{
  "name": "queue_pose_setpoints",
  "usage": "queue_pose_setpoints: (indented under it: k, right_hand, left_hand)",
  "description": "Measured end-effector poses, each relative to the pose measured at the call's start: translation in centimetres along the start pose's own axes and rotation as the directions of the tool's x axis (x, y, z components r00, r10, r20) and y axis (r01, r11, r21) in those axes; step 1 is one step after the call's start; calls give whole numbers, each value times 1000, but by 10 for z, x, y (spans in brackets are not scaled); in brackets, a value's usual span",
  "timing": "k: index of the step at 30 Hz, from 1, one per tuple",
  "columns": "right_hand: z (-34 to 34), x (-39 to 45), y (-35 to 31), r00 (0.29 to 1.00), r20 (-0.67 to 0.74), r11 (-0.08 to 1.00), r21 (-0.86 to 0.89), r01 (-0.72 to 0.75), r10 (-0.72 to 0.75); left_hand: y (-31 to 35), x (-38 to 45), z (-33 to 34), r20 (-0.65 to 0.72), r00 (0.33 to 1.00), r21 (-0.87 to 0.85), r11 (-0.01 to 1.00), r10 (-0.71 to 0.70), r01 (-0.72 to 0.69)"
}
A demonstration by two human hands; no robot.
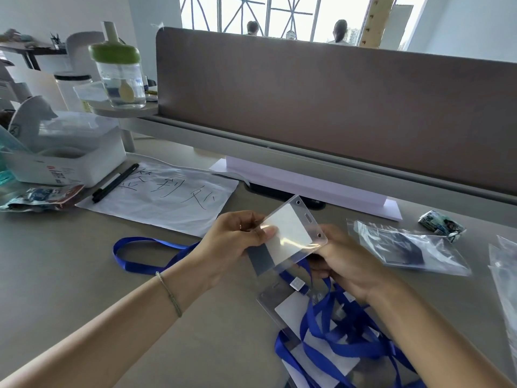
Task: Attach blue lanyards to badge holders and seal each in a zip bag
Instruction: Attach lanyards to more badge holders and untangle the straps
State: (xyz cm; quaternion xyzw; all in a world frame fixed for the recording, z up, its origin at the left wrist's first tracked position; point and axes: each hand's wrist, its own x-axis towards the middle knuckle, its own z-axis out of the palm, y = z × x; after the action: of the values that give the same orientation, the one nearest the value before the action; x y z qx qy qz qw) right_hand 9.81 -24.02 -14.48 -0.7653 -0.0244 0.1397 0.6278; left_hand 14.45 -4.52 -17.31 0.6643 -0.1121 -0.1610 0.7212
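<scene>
From the head view, the left hand [237, 236] pinches a clear badge holder [291, 233] by its near edge above the worktop [70, 247], while the right hand [344, 261] curls its fingers under the holder's 4 o'clock corner, gripping it too. At 5 o'clock lies a tangle of blue lanyards [344, 340] over more holders, at 3 o'clock zip bags [414, 247], and at 10 o'clock a handwritten paper sheet [165, 197] with a black pen [114, 183].

Office: desk [70, 247] backed by partition screen [335, 113].
</scene>
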Motion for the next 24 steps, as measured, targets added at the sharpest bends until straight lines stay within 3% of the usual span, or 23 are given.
queue_pose_setpoints:
  k: [3, 8, 12, 16, 24]
  right_hand:
    - [-6, -2, -2, 999, 51, 999, -45, -4, 6]
    - [-12, -2, 4, 994, -93, 998, 10, -57, 57]
    - [-5, -4, -4, 999, 14, 996, 88, 34, -36]
    - [-2, -2, -2, 995, 72, 992, 106, 66, -74]
    - [7, 8, 9, 970, -202, 991, -16, 134, -135]
  left_hand:
    - [3, -2, 2, -39, 999, 0, 1000, 24, -24]
    - [8, -3, 5, -92, 996, -75, 997, 12, -19]
    - [12, -1, 6, -195, 979, -141, 987, 52, -80]
    - [14, -2, 5, -314, 942, -85, 985, 117, -151]
    - [12, -8, 14, -330, 916, 13, 971, 229, -238]
